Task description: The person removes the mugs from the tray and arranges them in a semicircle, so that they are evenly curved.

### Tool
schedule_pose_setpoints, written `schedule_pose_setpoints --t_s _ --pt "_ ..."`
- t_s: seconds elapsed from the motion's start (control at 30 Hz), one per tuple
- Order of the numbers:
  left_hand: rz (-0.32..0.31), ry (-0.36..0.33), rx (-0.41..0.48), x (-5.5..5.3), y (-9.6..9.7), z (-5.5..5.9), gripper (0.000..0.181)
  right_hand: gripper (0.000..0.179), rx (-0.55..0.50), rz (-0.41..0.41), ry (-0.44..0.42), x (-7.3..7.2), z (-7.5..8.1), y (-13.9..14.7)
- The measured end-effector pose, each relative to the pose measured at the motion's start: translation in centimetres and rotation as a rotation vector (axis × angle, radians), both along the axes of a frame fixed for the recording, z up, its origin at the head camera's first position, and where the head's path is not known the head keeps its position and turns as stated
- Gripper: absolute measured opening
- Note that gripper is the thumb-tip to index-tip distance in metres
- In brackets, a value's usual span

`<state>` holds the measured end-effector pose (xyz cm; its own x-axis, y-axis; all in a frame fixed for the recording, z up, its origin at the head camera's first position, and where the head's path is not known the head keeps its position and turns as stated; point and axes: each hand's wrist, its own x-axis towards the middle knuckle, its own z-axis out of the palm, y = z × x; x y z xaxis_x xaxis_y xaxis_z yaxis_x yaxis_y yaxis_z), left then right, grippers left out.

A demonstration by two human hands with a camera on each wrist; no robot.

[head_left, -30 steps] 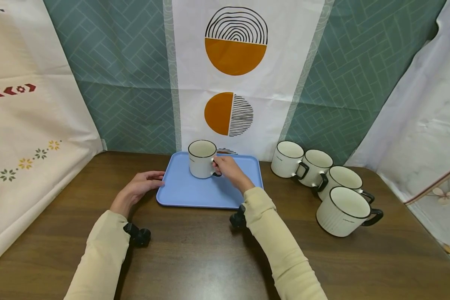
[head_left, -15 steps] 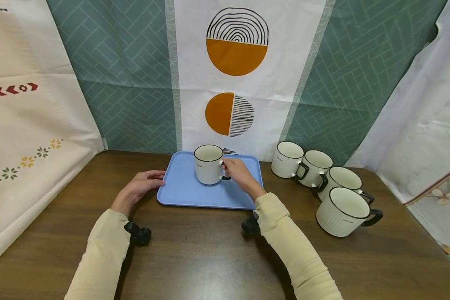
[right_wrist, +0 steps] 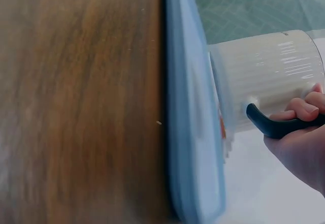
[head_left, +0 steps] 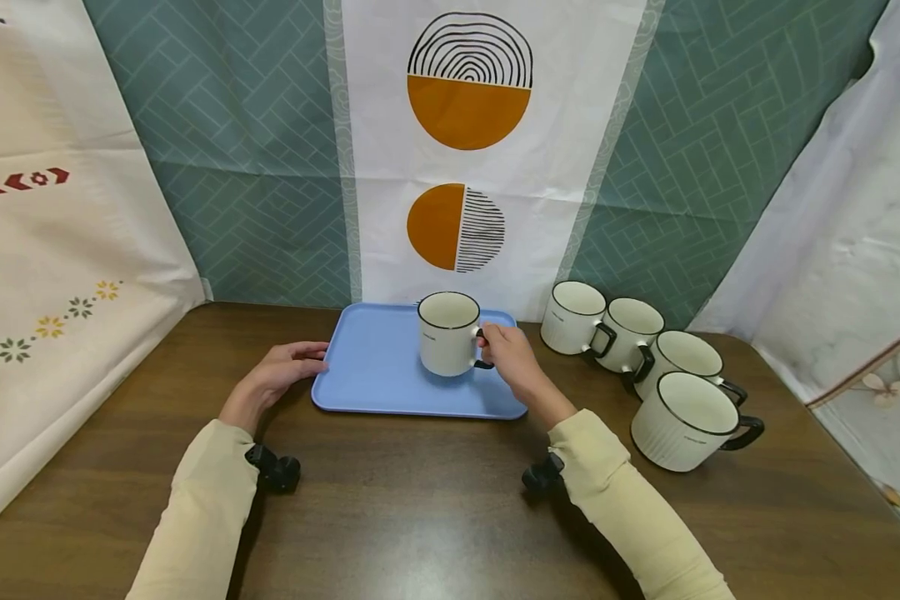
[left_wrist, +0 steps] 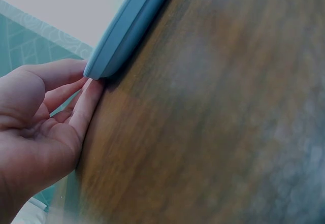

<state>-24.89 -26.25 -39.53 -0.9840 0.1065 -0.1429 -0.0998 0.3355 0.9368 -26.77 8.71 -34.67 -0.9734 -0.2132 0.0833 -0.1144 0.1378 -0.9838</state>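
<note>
A white mug (head_left: 447,337) with a dark rim and black handle stands upright over the right half of a blue tray (head_left: 375,367). My right hand (head_left: 513,358) grips its handle (right_wrist: 269,125), fingers curled round it in the right wrist view. I cannot tell whether the mug's base touches the tray or hovers just above. At the tray's left edge is my left hand (head_left: 281,372). In the left wrist view, the left thumb (left_wrist: 63,72) lies against the top of the rim and a finger sits below it, pinching the edge.
Several similar mugs stand in a cluster on the brown wooden table (head_left: 390,500) right of the tray, the nearest mug (head_left: 682,425) largest in view. Their handles point right and forward. A patterned cloth backdrop (head_left: 255,167) rises behind the tray.
My right hand has moved the mug rightward and slightly toward me across the tray, from its left-middle part to its right half. The left hand and tray stay put.
</note>
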Motion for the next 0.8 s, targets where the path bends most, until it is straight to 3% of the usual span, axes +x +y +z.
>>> schedule_pose_setpoints --t_s 0.23,0.5,0.63,0.8 --pt "-0.002 -0.001 -0.003 0.1 0.1 0.2 0.054 0.033 -0.151 -0.003 -0.014 1.5 1.0 2.4" --pt "-0.003 -0.024 -0.005 0.2 -0.1 0.1 0.055 0.034 -0.289 -0.021 -0.036 4.3 1.3 5.2" --pt "-0.007 -0.031 -0.006 0.2 -0.2 0.1 0.056 0.036 -0.266 -0.015 -0.027 5.5 1.1 6.9" --pt "-0.011 -0.038 0.014 0.1 -0.1 0.2 0.056 0.036 -0.162 -0.023 -0.008 7.2 0.9 9.2"
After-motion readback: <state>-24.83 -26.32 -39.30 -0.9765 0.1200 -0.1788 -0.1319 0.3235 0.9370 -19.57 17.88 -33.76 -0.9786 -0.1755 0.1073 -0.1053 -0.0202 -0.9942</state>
